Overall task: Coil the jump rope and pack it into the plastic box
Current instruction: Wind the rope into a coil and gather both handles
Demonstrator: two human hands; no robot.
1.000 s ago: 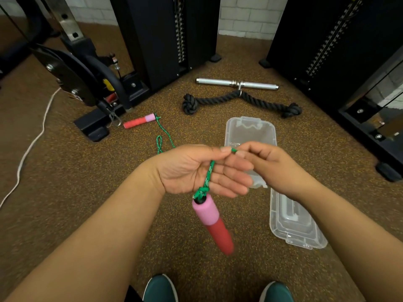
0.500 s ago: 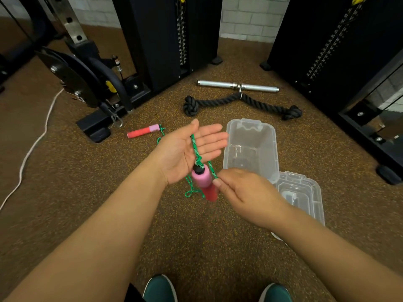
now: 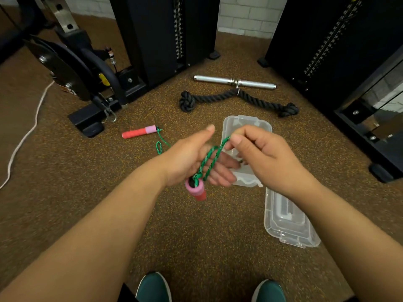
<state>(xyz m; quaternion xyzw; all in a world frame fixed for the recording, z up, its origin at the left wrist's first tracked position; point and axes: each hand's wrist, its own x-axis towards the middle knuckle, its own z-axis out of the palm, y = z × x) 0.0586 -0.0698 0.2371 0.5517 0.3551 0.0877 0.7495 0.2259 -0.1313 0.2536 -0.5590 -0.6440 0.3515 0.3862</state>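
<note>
While your flat, open left hand carried the green braided jump rope, your right hand pinched it, clear plastic box at 12 o'clock.

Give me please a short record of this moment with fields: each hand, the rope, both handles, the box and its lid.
left hand: open, palm up, rope laid across the palm
right hand: pinches the rope
rope: green, two strands over the left palm, the rest trailing to the floor
near handle: pink and red, hangs below the left hand
far handle: lies on the floor
plastic box: clear, open, on the floor
lid: off, on the floor near the box
</note>
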